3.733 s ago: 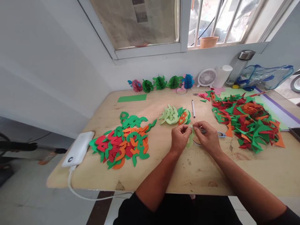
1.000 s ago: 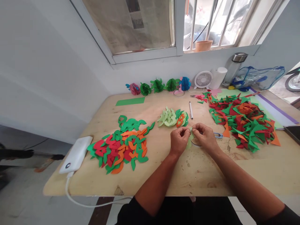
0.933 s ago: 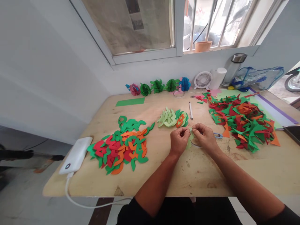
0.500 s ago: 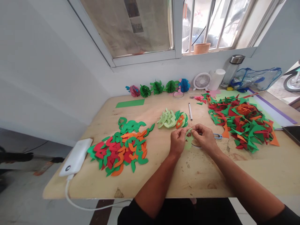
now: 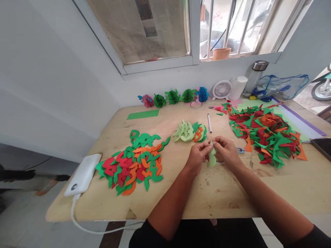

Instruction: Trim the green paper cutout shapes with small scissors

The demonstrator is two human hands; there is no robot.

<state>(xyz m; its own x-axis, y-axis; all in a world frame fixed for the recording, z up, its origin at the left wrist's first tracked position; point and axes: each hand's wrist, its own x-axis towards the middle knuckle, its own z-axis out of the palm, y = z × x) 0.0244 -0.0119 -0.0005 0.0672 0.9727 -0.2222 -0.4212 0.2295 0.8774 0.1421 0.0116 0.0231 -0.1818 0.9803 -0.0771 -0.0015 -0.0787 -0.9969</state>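
Between my two hands is a light green paper cutout (image 5: 212,159), held just above the table in front of me. My left hand (image 5: 198,155) pinches its upper left edge. My right hand (image 5: 225,150) pinches it from the other side, fingertips close to the left thumb. Just beyond the hands lie a small pile of pale green curved cutouts (image 5: 184,131) and a few green and orange ones (image 5: 199,132). A blue-grey handle loop (image 5: 240,150), perhaps of scissors, shows beside my right hand; the rest is hidden under it.
Red, green and orange cutouts (image 5: 134,162) are heaped on the left, pointed paper scraps (image 5: 269,132) on the right. A pen (image 5: 209,123) lies ahead. Honeycomb paper figures (image 5: 173,96), a small fan (image 5: 222,90) and a bottle (image 5: 255,78) line the wall. A power bank (image 5: 83,174) lies at the left edge.
The light green cutout has turned or been folded between my fingers and looks narrower. My left hand has shifted slightly to the right, nearer the right hand.
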